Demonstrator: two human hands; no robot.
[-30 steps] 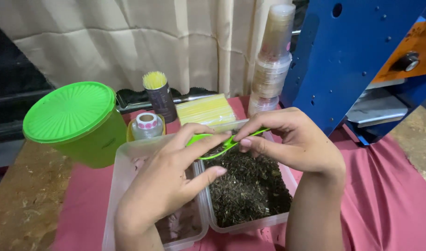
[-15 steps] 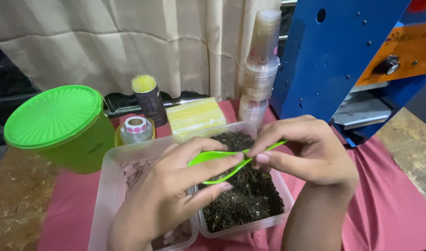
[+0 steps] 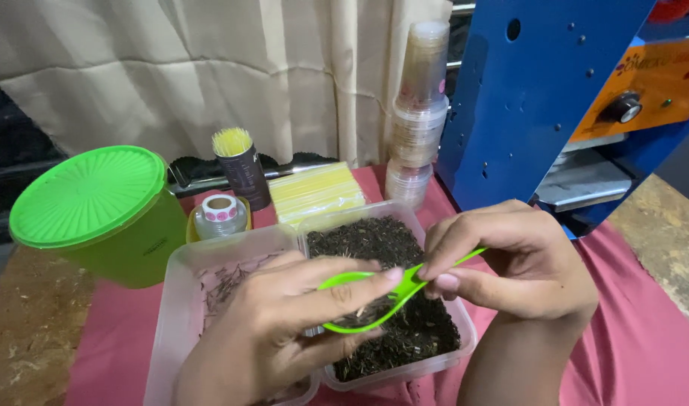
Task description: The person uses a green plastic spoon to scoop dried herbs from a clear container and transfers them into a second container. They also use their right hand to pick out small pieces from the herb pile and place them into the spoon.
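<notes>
Here I pinch the green spoon (image 3: 374, 297) with both my left hand (image 3: 284, 331) and right hand (image 3: 510, 263); tilting it risks spilling tea leaves outside the tub (image 3: 442, 361).

The green spoon (image 3: 393, 295) looks like smooth, glossy plastic. The two tubs (image 3: 180, 316) are clear, slightly cloudy plastic. The green lid (image 3: 89, 194) is ribbed matt plastic. The red cloth (image 3: 638, 338) is soft and matt; the blue machine (image 3: 540, 98) is painted metal.
</notes>
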